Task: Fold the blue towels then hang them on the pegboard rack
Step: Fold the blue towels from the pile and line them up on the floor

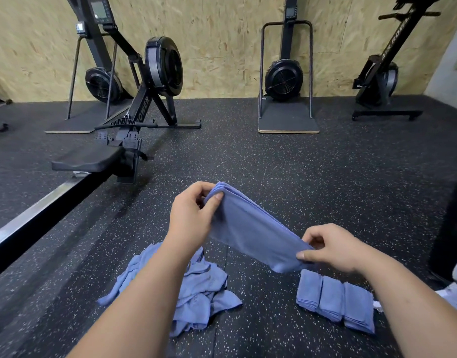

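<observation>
While the left hand [190, 218] and right hand [333, 248] pinch a soft, layered blue towel [250, 228] mid-frame, three folded towels [335, 301] lie lower right on speckled rubber floor [274, 164].

The single view is worn on the person's head and faces forward and down over both forearms, so the left hand [194, 215] and right hand [333, 248], gripping a blue towel [250, 233], sit close in the lower centre. Its wide lens bows the speckled rubber floor [274, 164] and reaches the chipboard wall [222, 34] and rowing machines [163, 65], far off along the top of the frame.
</observation>
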